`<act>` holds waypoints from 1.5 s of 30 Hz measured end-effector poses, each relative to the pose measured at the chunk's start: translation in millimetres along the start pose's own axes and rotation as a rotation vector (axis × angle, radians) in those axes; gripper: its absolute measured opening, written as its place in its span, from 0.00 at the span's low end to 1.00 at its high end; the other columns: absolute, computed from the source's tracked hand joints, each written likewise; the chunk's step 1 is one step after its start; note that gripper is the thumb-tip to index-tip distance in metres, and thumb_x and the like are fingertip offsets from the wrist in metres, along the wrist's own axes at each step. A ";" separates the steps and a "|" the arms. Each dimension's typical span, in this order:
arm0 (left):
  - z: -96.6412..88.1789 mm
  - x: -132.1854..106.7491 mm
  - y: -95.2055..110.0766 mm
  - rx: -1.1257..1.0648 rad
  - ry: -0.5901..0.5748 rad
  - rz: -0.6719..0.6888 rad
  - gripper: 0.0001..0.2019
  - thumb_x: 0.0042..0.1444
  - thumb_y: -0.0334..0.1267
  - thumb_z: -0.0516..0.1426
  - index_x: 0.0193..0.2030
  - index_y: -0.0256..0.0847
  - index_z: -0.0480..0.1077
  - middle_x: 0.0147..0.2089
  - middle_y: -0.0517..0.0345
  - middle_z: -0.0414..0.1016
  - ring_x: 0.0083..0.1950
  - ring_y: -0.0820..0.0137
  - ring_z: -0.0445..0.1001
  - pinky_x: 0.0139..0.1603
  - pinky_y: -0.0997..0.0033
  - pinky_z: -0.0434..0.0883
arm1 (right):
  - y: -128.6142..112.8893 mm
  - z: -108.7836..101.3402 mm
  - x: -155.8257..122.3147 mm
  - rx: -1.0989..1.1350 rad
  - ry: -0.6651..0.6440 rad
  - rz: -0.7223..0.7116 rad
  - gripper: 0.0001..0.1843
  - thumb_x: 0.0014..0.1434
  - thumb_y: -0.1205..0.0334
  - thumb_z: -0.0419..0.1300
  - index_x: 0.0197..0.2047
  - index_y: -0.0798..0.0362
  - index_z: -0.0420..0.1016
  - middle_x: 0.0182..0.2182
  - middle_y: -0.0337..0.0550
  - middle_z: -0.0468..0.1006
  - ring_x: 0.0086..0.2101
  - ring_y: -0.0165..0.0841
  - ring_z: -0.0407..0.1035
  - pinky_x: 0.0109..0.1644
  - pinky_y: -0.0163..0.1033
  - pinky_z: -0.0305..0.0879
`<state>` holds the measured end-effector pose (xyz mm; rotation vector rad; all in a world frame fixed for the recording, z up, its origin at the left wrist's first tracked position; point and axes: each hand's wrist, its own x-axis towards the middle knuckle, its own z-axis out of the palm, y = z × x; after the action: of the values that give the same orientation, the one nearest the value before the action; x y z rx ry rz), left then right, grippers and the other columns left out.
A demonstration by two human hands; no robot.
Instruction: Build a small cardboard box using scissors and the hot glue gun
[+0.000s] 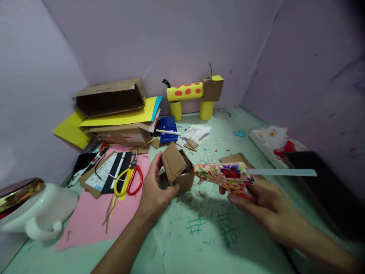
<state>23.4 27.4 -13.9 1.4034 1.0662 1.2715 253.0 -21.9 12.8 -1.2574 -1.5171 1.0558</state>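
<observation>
My left hand (158, 188) grips a small brown cardboard box (173, 163) from its left side, thumb along the lower front. The box is tilted, with a flap raised and its opening toward the right. In my right hand (256, 205) is a flower-patterned glue gun (222, 175), fingers wrapped round its handle. A translucent glue stick (285, 172) sticks out of its back end. The nozzle points left and reaches the box's open edge; whether it touches the cardboard I cannot tell. Brown crumbs lie on the table under the box.
Behind stands a yellow figure (185, 91) of tubes with red spots and a cardboard head. Scissors (125, 180) lie on pink paper (85, 217) at left, beside a white mug (48, 209). Cardboard boxes (119, 135) are stacked back left. A dark slab (322, 190) lies at right.
</observation>
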 end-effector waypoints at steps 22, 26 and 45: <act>-1.3 -2.5 2.8 0.077 0.075 0.033 0.44 0.40 0.30 0.63 0.66 0.42 0.51 0.69 0.45 0.55 0.68 0.51 0.57 0.62 0.57 0.66 | 3.5 -6.5 3.0 0.100 0.000 0.032 0.14 0.52 0.54 0.67 0.41 0.49 0.77 0.42 0.46 0.83 0.44 0.44 0.77 0.52 0.46 0.73; -1.9 -2.6 1.7 0.157 0.101 0.069 0.44 0.40 0.30 0.64 0.66 0.41 0.52 0.68 0.45 0.56 0.68 0.51 0.57 0.65 0.56 0.62 | 0.4 -5.8 1.8 0.082 0.000 0.054 0.15 0.52 0.52 0.67 0.41 0.49 0.77 0.41 0.47 0.83 0.44 0.45 0.77 0.52 0.47 0.73; -3.3 -2.0 -2.6 0.254 0.099 0.123 0.44 0.41 0.31 0.63 0.67 0.38 0.51 0.69 0.42 0.56 0.67 0.52 0.59 0.65 0.56 0.63 | 7.9 -2.9 1.4 0.051 -0.075 0.047 0.12 0.54 0.50 0.63 0.37 0.48 0.76 0.34 0.46 0.81 0.37 0.45 0.75 0.43 0.49 0.74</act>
<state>19.9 26.1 -16.6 1.6309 1.2597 1.3403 257.6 -19.3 6.1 -1.2354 -1.5137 1.1769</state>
